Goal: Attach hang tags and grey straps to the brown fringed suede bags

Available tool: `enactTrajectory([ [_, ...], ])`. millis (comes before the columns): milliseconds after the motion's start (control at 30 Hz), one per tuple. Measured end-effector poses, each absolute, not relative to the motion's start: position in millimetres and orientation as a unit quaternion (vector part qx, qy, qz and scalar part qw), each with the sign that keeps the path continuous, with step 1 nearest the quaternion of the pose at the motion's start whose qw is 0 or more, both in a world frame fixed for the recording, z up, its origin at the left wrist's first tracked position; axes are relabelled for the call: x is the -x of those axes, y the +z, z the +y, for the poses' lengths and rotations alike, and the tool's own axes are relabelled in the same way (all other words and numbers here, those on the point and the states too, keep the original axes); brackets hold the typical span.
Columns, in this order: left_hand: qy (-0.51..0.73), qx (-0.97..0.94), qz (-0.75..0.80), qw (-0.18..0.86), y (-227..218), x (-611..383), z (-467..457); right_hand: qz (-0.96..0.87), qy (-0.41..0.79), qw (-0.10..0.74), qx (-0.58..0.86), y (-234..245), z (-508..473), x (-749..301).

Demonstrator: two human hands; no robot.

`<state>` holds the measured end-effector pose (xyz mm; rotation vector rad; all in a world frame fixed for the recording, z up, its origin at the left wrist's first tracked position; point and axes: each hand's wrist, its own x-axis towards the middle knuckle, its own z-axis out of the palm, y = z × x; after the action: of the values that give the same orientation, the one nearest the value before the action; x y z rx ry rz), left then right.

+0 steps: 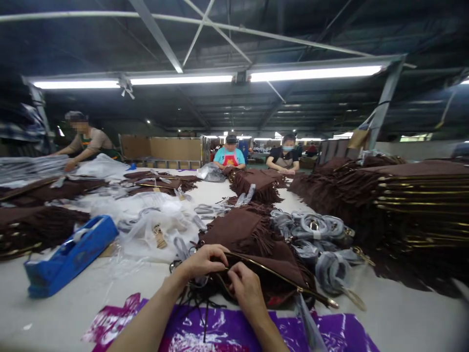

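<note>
A glossy purple sheet (pixel 210 325) lies nearest, on a pale table (pixel 410 318), with the person's bare forearms reaching over it. Just beyond, the left hand (pixel 208 259) and the right hand (pixel 245 283) work close together, both with bent fingers and thumbs closed on the mouth of a fringed brown bag (pixel 289 266). Whether they also pinch some small part there is too fine to tell.

The bag lies directly ahead of the hands and off to their right. Its long axis slants, following the gold zip (pixel 271 270) from the left hand, at the far-left end, down to the near right. Both hands are toward the left end; the right hand is nearer to the zip's loose right end.

Right of the bag are wrapped straps (pixel 331 269). To the left sit a blue tape dispenser (pixel 69 259) and, further in, crumpled clear plastic (pixel 146 220). A tall stack of brown bags (pixel 421 205) fills the right side; another brown pile (pixel 258 183) stands farther up the table.

At the far side are a person in a blue top (pixel 230 156) and a person in a dark top (pixel 285 159); another person (pixel 95 139) leans over the table at far left.
</note>
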<state>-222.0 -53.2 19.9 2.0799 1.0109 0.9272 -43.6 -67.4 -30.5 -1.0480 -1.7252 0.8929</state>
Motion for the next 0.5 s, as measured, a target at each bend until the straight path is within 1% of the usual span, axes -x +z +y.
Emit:
enactTrajectory([
  [167, 0.334, -0.828, 0.383, 0.239, 21, 216, -53, -0.693, 0.358, 0.45, 0.436, -29, -68, 45],
  [367, 0.219, -0.869, 0.405, 0.182, 27, 220, -59, -0.692, 0.358, 0.453, 0.433, -28, -65, 45],
  [500, 0.183, -0.88, 0.422, 0.121, 28, 216, -64, -0.698, 0.355, 0.453, 0.426, -32, -63, 45],
])
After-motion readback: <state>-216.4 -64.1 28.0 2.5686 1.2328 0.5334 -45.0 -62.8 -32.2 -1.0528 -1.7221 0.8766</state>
